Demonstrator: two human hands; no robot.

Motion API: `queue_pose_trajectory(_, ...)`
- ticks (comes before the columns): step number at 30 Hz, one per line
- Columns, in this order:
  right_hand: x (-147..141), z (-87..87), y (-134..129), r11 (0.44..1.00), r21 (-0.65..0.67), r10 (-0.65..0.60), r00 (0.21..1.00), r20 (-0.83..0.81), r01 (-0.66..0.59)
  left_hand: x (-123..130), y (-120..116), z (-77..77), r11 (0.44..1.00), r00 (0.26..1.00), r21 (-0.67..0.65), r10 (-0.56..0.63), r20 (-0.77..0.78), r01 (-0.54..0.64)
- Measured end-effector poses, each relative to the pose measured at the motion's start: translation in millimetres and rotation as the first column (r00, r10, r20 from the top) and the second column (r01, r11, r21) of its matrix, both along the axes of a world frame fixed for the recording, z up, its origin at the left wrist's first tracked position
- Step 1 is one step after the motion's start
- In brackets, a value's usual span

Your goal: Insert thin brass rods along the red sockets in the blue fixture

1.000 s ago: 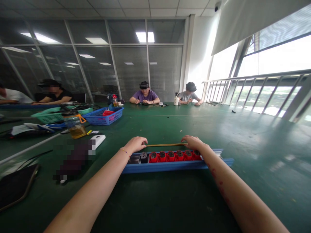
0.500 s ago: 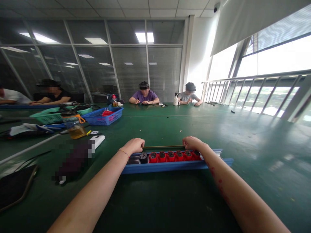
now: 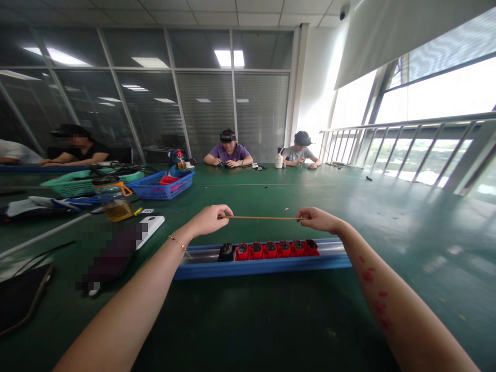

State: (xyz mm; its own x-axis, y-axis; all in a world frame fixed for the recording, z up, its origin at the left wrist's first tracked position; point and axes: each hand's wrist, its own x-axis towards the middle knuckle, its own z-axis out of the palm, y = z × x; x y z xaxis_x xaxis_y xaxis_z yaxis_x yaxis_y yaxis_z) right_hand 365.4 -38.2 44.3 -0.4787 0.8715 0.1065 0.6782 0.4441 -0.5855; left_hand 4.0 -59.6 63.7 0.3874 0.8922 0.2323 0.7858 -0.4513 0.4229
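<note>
A thin brass-coloured rod (image 3: 260,218) is held level in the air above the green table (image 3: 271,320), its two ends pinched between the person's hands; the left hand (image 3: 209,219) has thumb and fingers closed on the rod's left end, the rest of the hand loosely curled; the right hand (image 3: 318,219) grips the right end in the same pinched way; the rod hangs above and slightly beyond a long blue channel rail (image 3: 263,265) that lies crosswise on the table; inside the rail sits a row of red socket modules (image 3: 277,248), side by side, with a black module (image 3: 226,252) just to their left; further left on the table lie a white flat device (image 3: 149,225) and a dark tablet-like slab (image 3: 23,297); beyond them stand a jar of amber liquid (image 3: 113,198), a blue basket (image 3: 163,185) and a green basket (image 3: 73,182); other people sit at the far edge of the table, well apart from the rod.
</note>
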Motion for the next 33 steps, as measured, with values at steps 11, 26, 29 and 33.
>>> queue_pose_trajectory(11, 9.8, 38.3, -38.4, 0.914, -0.366, 0.185, 0.983, -0.001, -0.173, -9.1, -36.6, 30.4, 0.952, 0.996, -0.305, -0.059, -0.067, 0.036)
queue_pose_trajectory(26, 9.6, 28.5, -32.1, 0.880, -0.458, 0.238, 0.950, 0.202, -0.123, -10.4, -26.6, 13.1, 0.795, 0.970, -0.581, -0.241, -0.041, 0.173)
queue_pose_trajectory(29, 10.4, 27.4, -30.8, 0.886, -0.449, 0.234, 0.946, 0.224, -0.113, -10.3, -24.8, 11.1, 0.788, 0.969, -0.593, -0.242, -0.050, 0.166)
queue_pose_trajectory(33, 10.2, 27.3, -30.1, 0.895, -0.435, 0.228, 0.941, 0.250, -0.101, -10.4, -24.1, 10.2, 0.774, 0.972, -0.612, -0.234, -0.038, 0.162)
